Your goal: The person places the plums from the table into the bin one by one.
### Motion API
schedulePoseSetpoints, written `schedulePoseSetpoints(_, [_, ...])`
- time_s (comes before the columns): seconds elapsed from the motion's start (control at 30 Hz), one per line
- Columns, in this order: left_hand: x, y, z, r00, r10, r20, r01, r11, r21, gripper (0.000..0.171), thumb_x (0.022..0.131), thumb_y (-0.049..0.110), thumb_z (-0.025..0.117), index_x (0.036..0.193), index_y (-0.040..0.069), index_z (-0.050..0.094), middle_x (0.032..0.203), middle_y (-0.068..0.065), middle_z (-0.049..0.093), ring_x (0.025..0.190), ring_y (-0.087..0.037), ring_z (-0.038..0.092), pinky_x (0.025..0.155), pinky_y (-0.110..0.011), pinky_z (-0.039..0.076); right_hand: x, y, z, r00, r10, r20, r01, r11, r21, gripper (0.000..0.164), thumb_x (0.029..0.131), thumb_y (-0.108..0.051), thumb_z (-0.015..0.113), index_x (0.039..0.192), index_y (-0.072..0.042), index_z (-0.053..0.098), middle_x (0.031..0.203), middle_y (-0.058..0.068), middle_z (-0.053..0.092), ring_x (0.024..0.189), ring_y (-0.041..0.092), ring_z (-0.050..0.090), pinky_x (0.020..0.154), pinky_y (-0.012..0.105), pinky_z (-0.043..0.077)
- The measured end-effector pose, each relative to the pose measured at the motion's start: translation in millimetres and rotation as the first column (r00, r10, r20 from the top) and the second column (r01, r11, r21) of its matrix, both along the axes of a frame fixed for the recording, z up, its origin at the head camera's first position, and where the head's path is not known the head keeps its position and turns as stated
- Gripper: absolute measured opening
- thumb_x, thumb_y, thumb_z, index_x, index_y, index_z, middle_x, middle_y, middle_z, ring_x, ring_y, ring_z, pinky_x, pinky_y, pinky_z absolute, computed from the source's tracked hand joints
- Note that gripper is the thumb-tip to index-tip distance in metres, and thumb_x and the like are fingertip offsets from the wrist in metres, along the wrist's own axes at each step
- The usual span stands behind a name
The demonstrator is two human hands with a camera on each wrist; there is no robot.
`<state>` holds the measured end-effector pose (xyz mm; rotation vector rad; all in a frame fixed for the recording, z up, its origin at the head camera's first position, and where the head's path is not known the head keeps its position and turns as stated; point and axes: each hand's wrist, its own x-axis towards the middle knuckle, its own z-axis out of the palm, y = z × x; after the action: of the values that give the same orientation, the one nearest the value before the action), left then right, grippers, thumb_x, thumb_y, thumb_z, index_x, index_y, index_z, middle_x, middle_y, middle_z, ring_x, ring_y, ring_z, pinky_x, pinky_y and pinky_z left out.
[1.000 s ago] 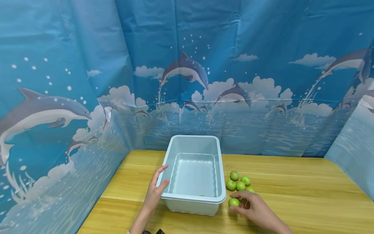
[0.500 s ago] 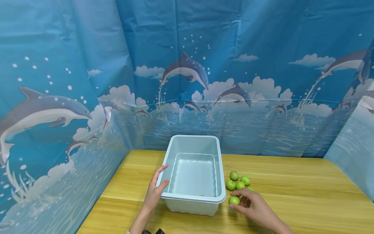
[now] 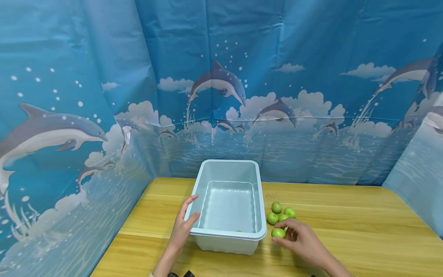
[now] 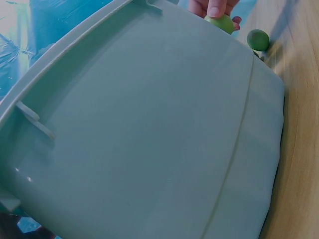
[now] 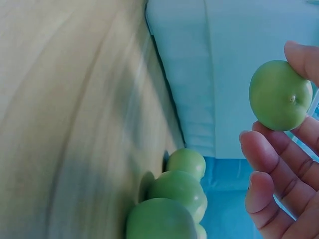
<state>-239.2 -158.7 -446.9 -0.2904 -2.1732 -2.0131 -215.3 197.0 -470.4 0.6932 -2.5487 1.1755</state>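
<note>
My left hand (image 3: pixel 180 230) grips the near left side of a pale blue-grey plastic bin (image 3: pixel 226 236), its thumb over the rim. To the right of the bin, my right hand (image 3: pixel 304 240) pinches a small round green fruit (image 3: pixel 278 233) between thumb and fingers. In the right wrist view that fruit (image 5: pixel 279 97) shows a dimple with a stem nub and is held above the tabletop. Several like fruits (image 3: pixel 272 218) lie in a cluster just beyond this hand, some partly hidden by it. A green speck shows inside the bin, behind its near rim.
The bin stands on a yellow wood-grain table (image 3: pixel 360 223). Blue dolphin-print sheeting (image 3: pixel 294 146) hangs behind the table and along both sides. A small black object (image 3: pixel 189 274) shows at the bottom edge, by the left forearm.
My right hand has shifted slightly up and away with the pinched fruit, nearer the cluster in the head view. The left hand and the bin have stayed put.
</note>
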Motion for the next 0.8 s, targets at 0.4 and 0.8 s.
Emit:
schedulePoseSetpoints(0.4, [0.2,0.0,0.5,1.000,-0.001,0.003,0.001,1.000,0.002,0.047,0.093,0.009,0.055,0.139,0.010,0.044,0.149,-0.010,0.031,0.138,-0.029,0.021,0.106,-0.057,0.014,-7.6,1.8,5.4,0.995,0.022,-0.098,-0.022,1.000,0.002,0.027,0.076,-0.030,0.080,0.096,-0.020,0.066,0.073,-0.014,0.056,0.060,0.002,0.050,0.050,0.023,0.044])
schedulePoseSetpoints(0.8, [0.8,-0.1,0.9,1.000,-0.002,0.005,0.002,1.000,-0.001,0.047,0.094,0.010,0.055,0.139,0.011,0.044,0.149,-0.009,0.031,0.138,-0.029,0.019,0.106,-0.057,0.012,-12.1,4.2,13.9,0.990,-0.004,-0.144,0.001,1.000,-0.018,0.030,0.072,-0.027,0.084,0.095,-0.020,0.066,0.079,-0.015,0.058,0.059,0.002,0.051,0.049,0.023,0.044])
